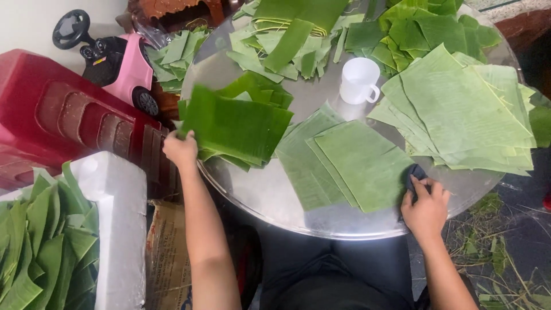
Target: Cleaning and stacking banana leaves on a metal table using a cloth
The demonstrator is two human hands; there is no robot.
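Observation:
My left hand (180, 150) grips the left edge of a dark green banana leaf piece (238, 123), held over a small pile of similar cut leaves at the left side of the round metal table (275, 198). My right hand (426, 208) presses a dark cloth (414, 174) against the right edge of a pale green leaf sheet (361, 163) that lies flat near the table's front. More pale sheets lie under and beside that one.
A white cup (359, 80) stands mid-table. A large stack of pale leaves (465, 109) fills the right side, cut strips (287, 40) the back. A white foam box of leaves (74, 241), a red plastic item (63, 109) and a pink toy car (117, 63) sit at left.

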